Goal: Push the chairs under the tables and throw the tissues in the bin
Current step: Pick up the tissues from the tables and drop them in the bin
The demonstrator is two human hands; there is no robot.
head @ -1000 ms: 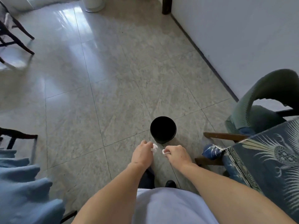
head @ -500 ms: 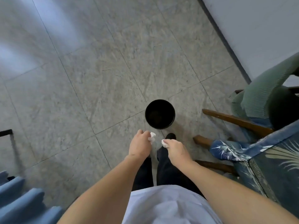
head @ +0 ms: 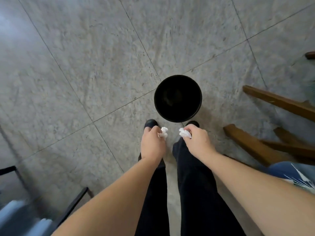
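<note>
A: Your left hand [head: 152,145] pinches a crumpled tissue [head: 164,132]; your right hand [head: 196,142] pinches another tissue [head: 185,133].
B: Black bin [head: 178,98]?
A: On grey floor tiles [head: 95,65], just beyond your shoes.

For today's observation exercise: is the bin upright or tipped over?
Upright. The bin stands on the floor with its round mouth facing up; we look straight down into it.

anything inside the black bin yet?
The round black bin looks dark inside; no white tissue shows there, though the shadowed bottom is hard to read. Both crumpled white tissues, left and right, are pinched in the hands, short of its rim.
</note>
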